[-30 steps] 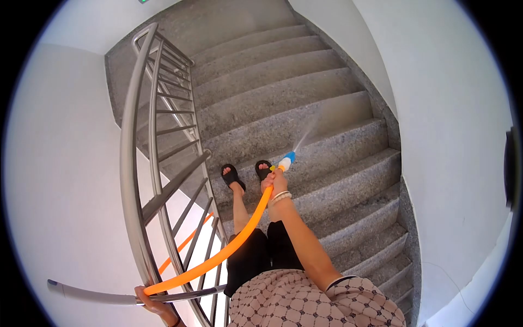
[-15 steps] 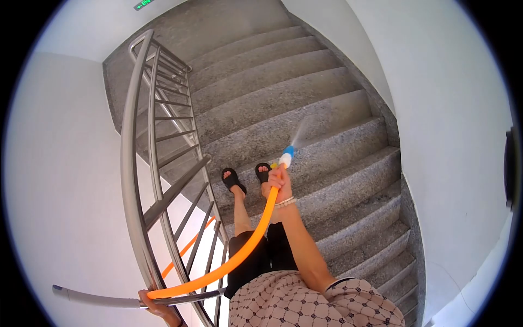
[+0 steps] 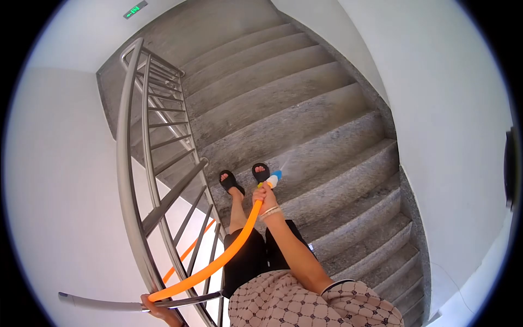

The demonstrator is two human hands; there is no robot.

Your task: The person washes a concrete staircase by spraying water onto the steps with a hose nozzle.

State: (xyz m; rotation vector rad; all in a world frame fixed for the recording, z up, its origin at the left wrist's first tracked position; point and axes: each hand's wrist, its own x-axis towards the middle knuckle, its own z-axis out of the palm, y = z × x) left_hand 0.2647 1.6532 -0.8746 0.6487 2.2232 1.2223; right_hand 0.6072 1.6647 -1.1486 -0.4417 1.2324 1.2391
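Note:
My right hand [image 3: 265, 198] is closed around the front end of an orange hose [image 3: 235, 248], just behind its blue and white nozzle [image 3: 275, 179]. A thin spray leaves the nozzle toward the stone steps [image 3: 305, 144], up and to the right. At the lower left, my left hand [image 3: 155, 308] grips the hose beside the metal railing [image 3: 133, 240]; its fingers are partly hidden. From there the hose curves across my lap to my right hand. Another stretch of orange hose [image 3: 190, 248] shows behind the railing bars.
Stone steps continue above and below my feet in black sandals [image 3: 229, 181]. White walls [image 3: 447, 131] stand on both sides. A green exit sign [image 3: 135, 10] hangs at the top left. A dark object [image 3: 511, 169] is on the right wall.
My right hand and the nozzle have moved down and left, and the spray has shifted with them. The view has tilted slightly, bringing in more of the exit sign. My left hand stays at the railing.

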